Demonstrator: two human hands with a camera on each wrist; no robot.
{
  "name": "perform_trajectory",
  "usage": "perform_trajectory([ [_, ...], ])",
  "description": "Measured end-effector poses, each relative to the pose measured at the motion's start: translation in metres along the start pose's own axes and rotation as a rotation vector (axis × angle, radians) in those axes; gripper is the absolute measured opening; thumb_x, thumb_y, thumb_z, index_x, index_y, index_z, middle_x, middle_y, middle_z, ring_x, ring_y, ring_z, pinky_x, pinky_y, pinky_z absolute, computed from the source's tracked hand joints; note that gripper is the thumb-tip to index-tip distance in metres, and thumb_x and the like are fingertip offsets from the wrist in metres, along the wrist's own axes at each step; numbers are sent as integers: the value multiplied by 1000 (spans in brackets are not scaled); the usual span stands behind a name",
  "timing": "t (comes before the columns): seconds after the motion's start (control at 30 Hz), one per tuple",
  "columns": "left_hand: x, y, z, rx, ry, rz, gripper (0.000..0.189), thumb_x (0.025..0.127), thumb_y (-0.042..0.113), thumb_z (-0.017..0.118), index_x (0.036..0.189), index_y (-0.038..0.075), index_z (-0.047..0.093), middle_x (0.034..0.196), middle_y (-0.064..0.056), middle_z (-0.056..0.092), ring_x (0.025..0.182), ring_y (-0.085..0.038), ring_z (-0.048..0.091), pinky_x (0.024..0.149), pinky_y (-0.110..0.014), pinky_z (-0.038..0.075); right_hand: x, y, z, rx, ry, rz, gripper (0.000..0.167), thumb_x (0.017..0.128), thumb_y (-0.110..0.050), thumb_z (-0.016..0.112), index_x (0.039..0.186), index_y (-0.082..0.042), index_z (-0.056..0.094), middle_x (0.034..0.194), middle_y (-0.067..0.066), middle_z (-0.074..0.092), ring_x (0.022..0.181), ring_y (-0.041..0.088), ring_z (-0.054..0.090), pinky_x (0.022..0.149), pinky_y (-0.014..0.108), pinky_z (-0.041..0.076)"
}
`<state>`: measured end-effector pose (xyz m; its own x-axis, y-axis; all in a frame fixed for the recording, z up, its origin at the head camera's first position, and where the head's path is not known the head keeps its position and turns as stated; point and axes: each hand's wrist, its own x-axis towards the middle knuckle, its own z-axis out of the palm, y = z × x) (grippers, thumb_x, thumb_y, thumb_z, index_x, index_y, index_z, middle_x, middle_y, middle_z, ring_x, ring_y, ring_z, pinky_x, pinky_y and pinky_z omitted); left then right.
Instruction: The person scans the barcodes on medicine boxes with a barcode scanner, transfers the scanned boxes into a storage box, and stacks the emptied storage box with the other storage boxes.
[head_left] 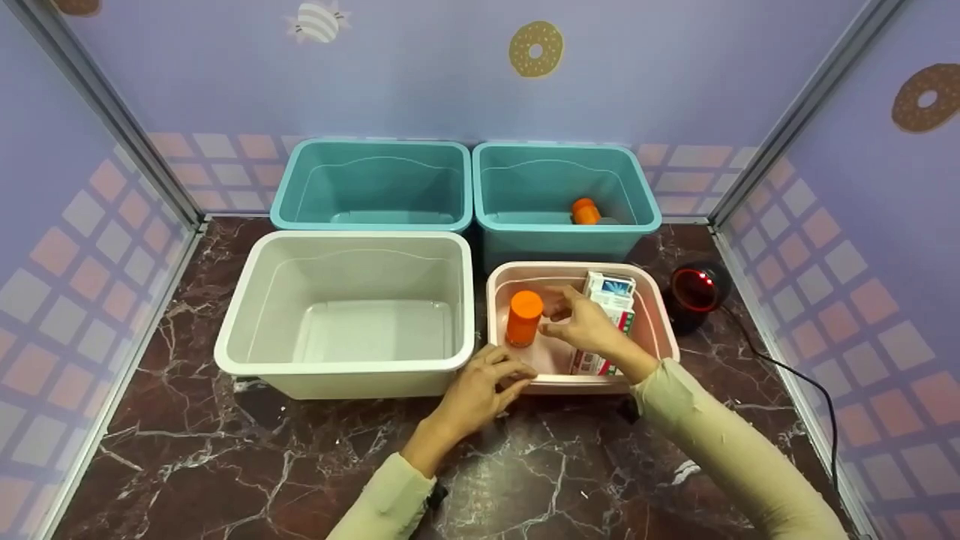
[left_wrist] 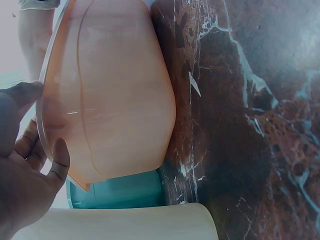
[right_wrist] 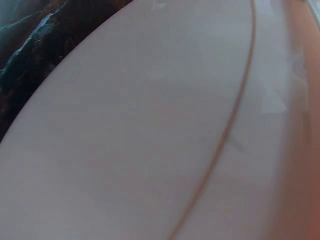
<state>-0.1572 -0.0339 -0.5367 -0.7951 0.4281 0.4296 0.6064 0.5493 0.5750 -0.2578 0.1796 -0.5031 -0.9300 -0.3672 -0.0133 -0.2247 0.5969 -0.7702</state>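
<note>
Your right grip (head_left: 586,324) is released beside the bottle (head_left: 523,324); left grip (head_left: 484,384) rests on pink bin (head_left: 570,266), near-left corner. Bottle's likely light, stiff; pinch mid-body.

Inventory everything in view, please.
teal bins: 2, teal, back row
white bin: 1, off-white, front left
pink bin: 1, pink, front right
orange bottles: 2, orange, pink bin and right teal bin
boxes: several, mostly white, pink bin
device with cable: 1, black, right of pink bin
table: 1, dark marbled, underneath
walls: 3, lilac, around
sleeves: 2, pale green, forearms
left hand: 1, pink bin's rim
right hand: 1, inside pink bin
</note>
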Motion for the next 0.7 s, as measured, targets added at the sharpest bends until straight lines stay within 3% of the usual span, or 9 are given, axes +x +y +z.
perform_trajectory([
  [0.07,0,0,0,1,3,2,13,91,23,72,104,21,76,100,3,66,101,-16,58,93,-31,51,-1,1,-1,-13,-7,12,66,80,-5,76,140,1,49,102,19,68,93,27,66,84,34,53],
  [0.17,0,0,0,1,9,6,13,91,22,73,103,22,76,100,3,66,100,-16,57,92,-31,50,-1,3,-2,-29,-5,16,66,80,-6,77,139,2,49,104,20,68,93,30,66,85,36,54],
  [0.33,0,0,1,-14,11,0,14,89,20,74,103,21,77,100,1,66,101,-17,58,92,-31,51,3,3,-3,4,-23,-1,68,81,-3,74,143,1,45,128,25,62,114,43,63,101,52,50],
  [0.43,1,0,1,-17,2,-7,15,89,20,74,104,20,76,101,1,67,102,-17,58,93,-31,51,5,2,-2,19,-53,-18,71,81,2,71,146,0,43,136,24,59,121,45,59,106,55,47],
  [0.53,1,1,1,-15,-16,-18,15,90,21,73,105,21,76,101,1,66,103,-17,57,93,-31,51,6,2,0,9,-70,-29,73,80,4,70,147,-3,42,136,24,59,120,45,60,106,55,47],
  [0.7,0,1,-1,-23,-23,-29,15,90,21,73,105,20,76,102,2,66,103,-17,57,94,-33,51,4,1,1,-15,-72,-12,73,80,0,72,147,-3,43,122,23,66,112,40,64,101,51,51],
])
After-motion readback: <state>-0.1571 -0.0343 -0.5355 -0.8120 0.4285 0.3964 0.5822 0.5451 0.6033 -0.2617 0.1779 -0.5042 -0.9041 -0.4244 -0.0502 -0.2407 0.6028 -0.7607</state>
